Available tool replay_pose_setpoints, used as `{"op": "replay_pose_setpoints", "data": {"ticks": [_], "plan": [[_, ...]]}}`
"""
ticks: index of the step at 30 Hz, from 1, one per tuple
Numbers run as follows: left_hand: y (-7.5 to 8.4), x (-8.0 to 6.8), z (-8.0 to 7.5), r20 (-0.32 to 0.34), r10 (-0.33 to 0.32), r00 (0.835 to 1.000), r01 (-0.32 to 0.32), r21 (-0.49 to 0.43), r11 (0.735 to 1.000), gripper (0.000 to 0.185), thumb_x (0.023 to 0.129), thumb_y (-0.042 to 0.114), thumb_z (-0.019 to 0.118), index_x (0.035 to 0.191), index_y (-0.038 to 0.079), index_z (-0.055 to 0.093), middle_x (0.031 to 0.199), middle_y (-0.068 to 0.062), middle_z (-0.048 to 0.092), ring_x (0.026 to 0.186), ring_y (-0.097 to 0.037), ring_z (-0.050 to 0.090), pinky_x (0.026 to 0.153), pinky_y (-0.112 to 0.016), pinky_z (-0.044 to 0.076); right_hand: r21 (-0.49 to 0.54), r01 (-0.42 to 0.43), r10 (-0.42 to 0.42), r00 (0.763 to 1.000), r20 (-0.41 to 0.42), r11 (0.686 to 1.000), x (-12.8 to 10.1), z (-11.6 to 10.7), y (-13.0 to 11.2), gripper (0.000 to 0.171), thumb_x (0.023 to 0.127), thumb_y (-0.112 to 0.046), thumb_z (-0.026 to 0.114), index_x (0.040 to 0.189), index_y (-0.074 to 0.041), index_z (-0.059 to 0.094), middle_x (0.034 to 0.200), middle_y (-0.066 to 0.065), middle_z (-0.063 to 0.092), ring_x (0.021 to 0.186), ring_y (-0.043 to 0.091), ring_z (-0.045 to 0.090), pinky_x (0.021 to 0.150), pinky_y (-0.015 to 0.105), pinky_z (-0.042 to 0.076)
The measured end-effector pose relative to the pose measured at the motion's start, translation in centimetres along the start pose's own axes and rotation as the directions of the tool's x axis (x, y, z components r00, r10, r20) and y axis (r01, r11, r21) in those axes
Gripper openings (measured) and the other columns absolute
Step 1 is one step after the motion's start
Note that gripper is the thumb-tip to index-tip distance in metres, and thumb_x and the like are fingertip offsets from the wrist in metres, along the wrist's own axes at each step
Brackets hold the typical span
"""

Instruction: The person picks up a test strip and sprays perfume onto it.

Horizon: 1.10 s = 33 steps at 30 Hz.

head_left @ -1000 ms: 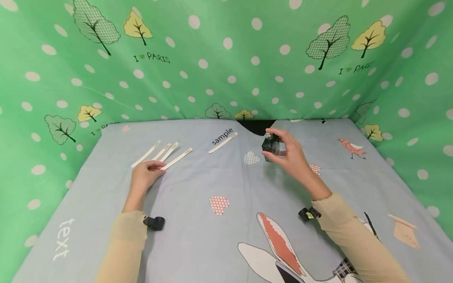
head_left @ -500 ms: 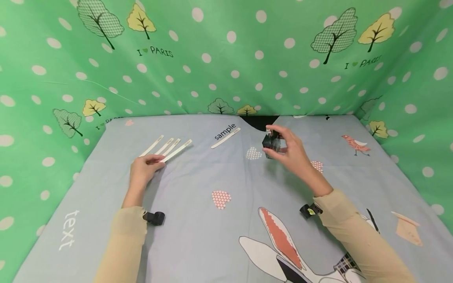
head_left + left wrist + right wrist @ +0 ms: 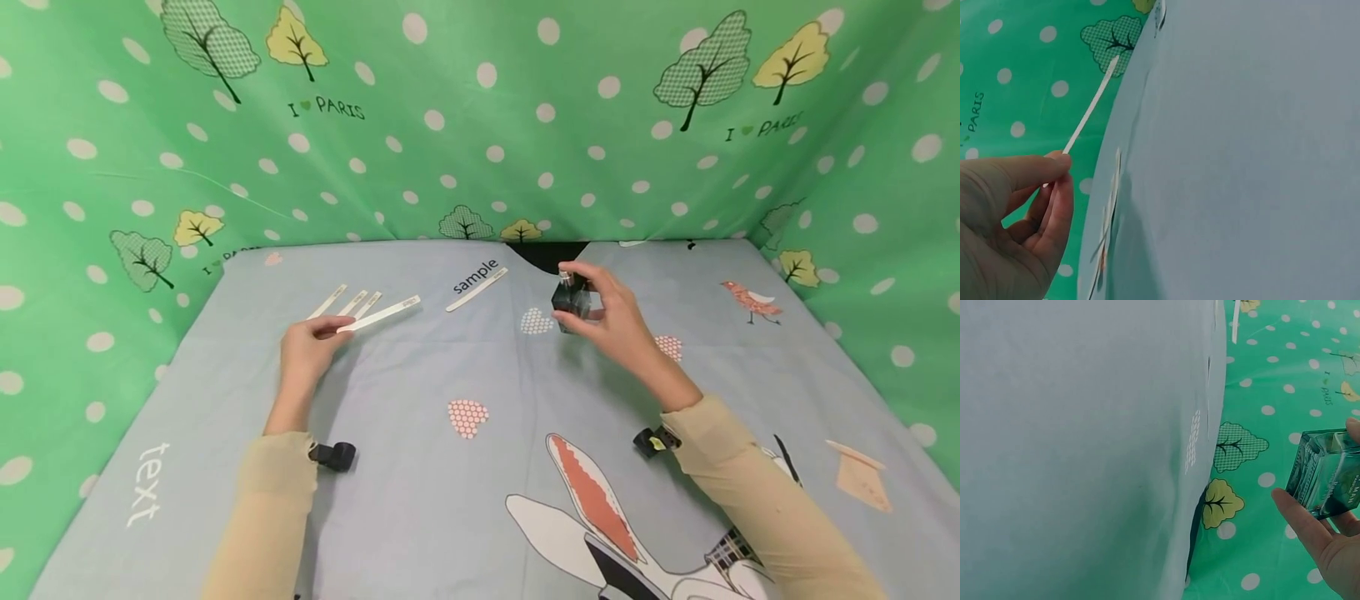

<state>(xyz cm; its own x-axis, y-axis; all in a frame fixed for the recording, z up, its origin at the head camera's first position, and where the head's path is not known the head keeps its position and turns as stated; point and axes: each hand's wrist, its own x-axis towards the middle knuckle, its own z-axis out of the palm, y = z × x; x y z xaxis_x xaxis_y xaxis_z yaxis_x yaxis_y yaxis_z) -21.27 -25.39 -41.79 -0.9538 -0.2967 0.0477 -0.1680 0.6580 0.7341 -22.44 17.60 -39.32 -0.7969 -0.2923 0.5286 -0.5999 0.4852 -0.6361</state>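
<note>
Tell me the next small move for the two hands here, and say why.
Probably bring the strip toward the bottle until its free end sits before the nozzle. The left hand pinches one paper strip lifted off the cloth, three others lying beside it, while the right hand holds the dark glass bottle raised, a finger at its top. A wide gap separates them.

Grey-blue printed cloth surface (image 3: 465,500), three white paper strips (image 3: 348,302) at far left, another strip (image 3: 476,289) mid-back.

Left hand (image 3: 1007,225) pinching a white paper strip (image 3: 1091,106) above the blue cloth (image 3: 1241,156)
</note>
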Motion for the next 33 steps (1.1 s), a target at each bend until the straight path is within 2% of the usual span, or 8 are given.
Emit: {"op": "replay_pose_setpoints", "data": {"ticks": [6,12,18,26,33], "plan": [[0.5,0.1,0.3,-0.03,0.031,0.999,-0.032,-0.056,0.998,0.026,0.089,0.016,0.075,0.114,0.01,0.076,0.107,-0.02,0.074,0.068,0.011,0.053,0.061,-0.007,0.045,0.006,-0.003,0.003,1.0,0.0,1.0,0.0,0.1,0.1,0.067,0.083,-0.009,0.081,0.141,-0.018,0.051,0.141,0.013,0.053,0.113,0.032,0.061,0.063,0.044,0.062],[0.9,0.1,0.6,-0.054,0.06,0.997,-0.065,-0.091,0.994,0.024,0.089,0.016,0.076,0.113,0.011,0.077,0.103,-0.019,0.075,0.066,0.012,0.053,0.06,-0.007,0.045,0.007,-0.01,0.01,1.0,-0.004,1.0,0.0,0.3,0.1,0.066,0.082,-0.009,0.081,0.141,-0.018,0.051,0.142,0.012,0.053,0.113,0.032,0.061,0.064,0.044,0.062],[1.4,0.0,0.8,-0.082,0.08,0.993,-0.092,-0.145,0.985,0.023,0.088,0.013,0.076,0.111,0.008,0.077,0.107,-0.021,0.074,0.067,0.014,0.053,0.061,-0.005,0.044,-0.001,-0.013,0.013,1.0,-0.011,1.0,0.0,0.5,0.2,0.066,0.083,-0.009,0.081,0.14,-0.018,0.051,0.141,0.013,0.053,0.111,0.037,0.063,0.064,0.044,0.063],[2.4,-0.3,1.1,-0.101,0.083,0.991,-0.1,-0.173,0.98,0.023,0.088,0.014,0.076,0.111,0.007,0.077,0.108,-0.021,0.074,0.069,0.01,0.053,0.061,-0.005,0.044,0.011,0.001,-0.001,1.0,-0.001,1.0,0.0,0.7,0.3,0.065,0.083,-0.009,0.081,0.14,-0.017,0.051,0.14,0.014,0.053,0.109,0.041,0.065,0.064,0.046,0.062],[2.9,-0.4,1.5,-0.131,0.129,0.983,-0.155,-0.209,0.966,0.023,0.087,0.011,0.078,0.109,0.006,0.078,0.107,-0.021,0.075,0.068,0.013,0.055,0.06,-0.004,0.044,0.012,0.007,-0.007,1.0,0.001,1.0,0.0,0.9,0.3,0.064,0.083,-0.009,0.081,0.14,-0.016,0.05,0.138,0.015,0.053,0.109,0.041,0.064,0.064,0.045,0.062]]}}
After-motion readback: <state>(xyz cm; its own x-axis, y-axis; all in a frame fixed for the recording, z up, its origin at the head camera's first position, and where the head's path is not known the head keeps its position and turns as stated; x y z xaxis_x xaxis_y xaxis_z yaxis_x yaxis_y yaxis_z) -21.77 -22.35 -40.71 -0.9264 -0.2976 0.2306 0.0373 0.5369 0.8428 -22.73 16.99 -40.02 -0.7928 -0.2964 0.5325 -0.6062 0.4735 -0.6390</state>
